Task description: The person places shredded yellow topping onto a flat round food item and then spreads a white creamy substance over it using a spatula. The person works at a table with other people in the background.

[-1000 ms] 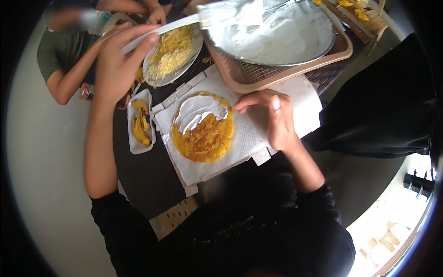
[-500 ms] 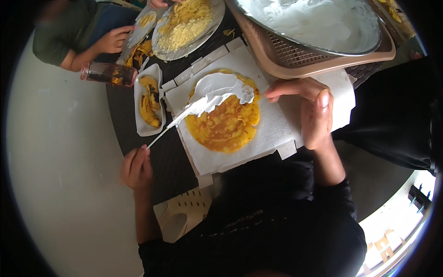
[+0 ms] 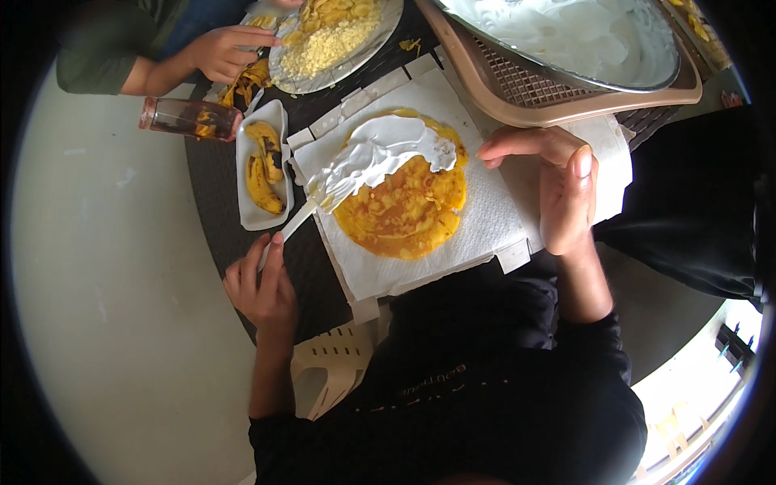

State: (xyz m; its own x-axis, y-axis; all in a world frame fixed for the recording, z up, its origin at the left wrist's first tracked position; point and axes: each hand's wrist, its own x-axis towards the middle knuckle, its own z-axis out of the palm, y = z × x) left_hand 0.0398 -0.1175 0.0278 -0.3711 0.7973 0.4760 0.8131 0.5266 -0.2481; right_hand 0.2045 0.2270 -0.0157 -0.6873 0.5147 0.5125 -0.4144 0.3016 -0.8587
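My left hand (image 3: 265,283) is closed round the handle of a white spatula (image 3: 299,220). Its cream-coated blade end rests at the left edge of a round golden-brown pancake (image 3: 404,214). Thick white cream (image 3: 388,145) covers the pancake's far part, while the near part shows bare. Beneath it lies a white paper towel (image 3: 485,234) on an opened cardboard box (image 3: 514,257). To the right of the pancake, my right hand (image 3: 566,186) hovers with bent fingers and a raised thumb, holding nothing.
A metal bowl of white cream (image 3: 566,40) stands in a brown basket (image 3: 517,113) at the far right. Bananas (image 3: 263,174) lie in a white tray (image 3: 242,202). Beyond are a jar (image 3: 190,119), a plate of grated yellow food (image 3: 323,52) and another person's hand (image 3: 230,52).
My left hand has moved forward and slightly right, its grip now nearer the blade. Cream now reaches the pancake's left edge. The other person's hand has shifted right, toward the plate.
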